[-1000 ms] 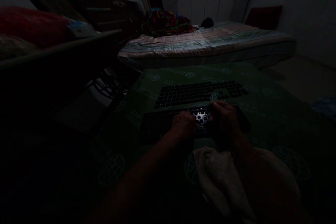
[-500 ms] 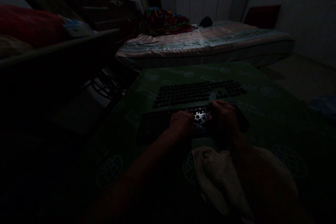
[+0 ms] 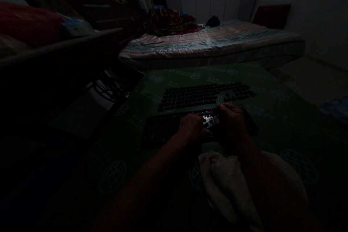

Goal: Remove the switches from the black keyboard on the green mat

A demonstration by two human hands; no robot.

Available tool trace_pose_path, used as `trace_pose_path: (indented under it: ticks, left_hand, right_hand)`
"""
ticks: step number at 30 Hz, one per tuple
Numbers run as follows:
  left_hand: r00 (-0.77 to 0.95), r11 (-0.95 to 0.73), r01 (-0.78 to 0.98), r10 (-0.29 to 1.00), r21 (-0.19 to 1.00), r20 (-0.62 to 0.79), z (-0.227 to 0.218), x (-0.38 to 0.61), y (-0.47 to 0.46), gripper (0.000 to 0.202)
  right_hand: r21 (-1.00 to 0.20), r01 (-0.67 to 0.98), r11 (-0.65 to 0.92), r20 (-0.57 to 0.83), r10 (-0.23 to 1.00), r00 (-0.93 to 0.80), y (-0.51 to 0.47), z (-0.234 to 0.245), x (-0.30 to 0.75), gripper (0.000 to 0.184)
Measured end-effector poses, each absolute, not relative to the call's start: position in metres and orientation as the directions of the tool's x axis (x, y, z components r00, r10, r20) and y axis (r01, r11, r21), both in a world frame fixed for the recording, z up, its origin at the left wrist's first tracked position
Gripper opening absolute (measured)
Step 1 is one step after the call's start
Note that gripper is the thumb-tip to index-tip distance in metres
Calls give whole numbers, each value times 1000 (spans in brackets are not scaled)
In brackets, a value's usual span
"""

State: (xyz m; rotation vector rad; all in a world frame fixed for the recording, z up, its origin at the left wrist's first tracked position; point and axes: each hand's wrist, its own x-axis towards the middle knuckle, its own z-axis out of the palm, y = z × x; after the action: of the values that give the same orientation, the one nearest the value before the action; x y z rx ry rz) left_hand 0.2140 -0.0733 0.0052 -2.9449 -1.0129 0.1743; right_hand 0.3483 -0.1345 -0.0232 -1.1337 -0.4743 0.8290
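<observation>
A dark keyboard base (image 3: 160, 130) lies across the green table. My left hand (image 3: 191, 127) is closed over its middle; whatever the fingers hold is hidden in the dark. To its right, my right hand (image 3: 231, 117) bends over the base with fingers drawn together, and I cannot make out what is in them. Between both hands a brightly lit patch (image 3: 208, 119) of the base shows a pale surface with dark spots. Behind the base, loose black keycaps (image 3: 190, 96) are set out in keyboard rows, with a gap toward the right.
A pale cloth (image 3: 220, 174) lies beneath my right forearm on the green tabletop (image 3: 179, 74). Beyond stands a bed (image 3: 217, 45) with a bundled red blanket (image 3: 174, 21). At left is a dark shelf (image 3: 81, 41) with a red bag (image 3: 29, 23). The room is very dim.
My left hand has shifted slightly right along the keyboard base, covering part of the lit patch and narrowing the gap between the hands. My right hand stays nearly in place.
</observation>
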Motion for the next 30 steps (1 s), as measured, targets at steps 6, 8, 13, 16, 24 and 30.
trace_pose_path:
  ticks: [6, 8, 13, 16, 24, 30]
  left_hand:
    - [792, -799, 599, 601, -52, -106, 6, 219, -77, 27]
    - [808, -814, 579, 580, -40, -104, 5, 220, -77, 28]
    - [806, -812, 582, 582, -32, -112, 7, 217, -78, 27]
    - [791, -801, 598, 598, -42, -128, 9, 220, -81, 27]
    - [801, -808, 589, 589, -33, -106, 6, 225, -85, 28]
    - [792, -799, 598, 601, -65, -104, 9, 216, -79, 28]
  right_hand:
    - [-924, -334, 184, -59, 797, 601, -135, -24, 348, 21]
    - [-923, -336, 186, -60, 795, 603, -135, -24, 348, 20]
    - [-927, -333, 175, -72, 786, 614, -135, -23, 348, 20]
    - [-934, -316, 166, -74, 775, 627, -135, -20, 348, 20]
    - [-940, -301, 160, -68, 778, 624, -136, -19, 348, 18]
    - [-931, -319, 177, -68, 776, 627, -135, -20, 350, 19]
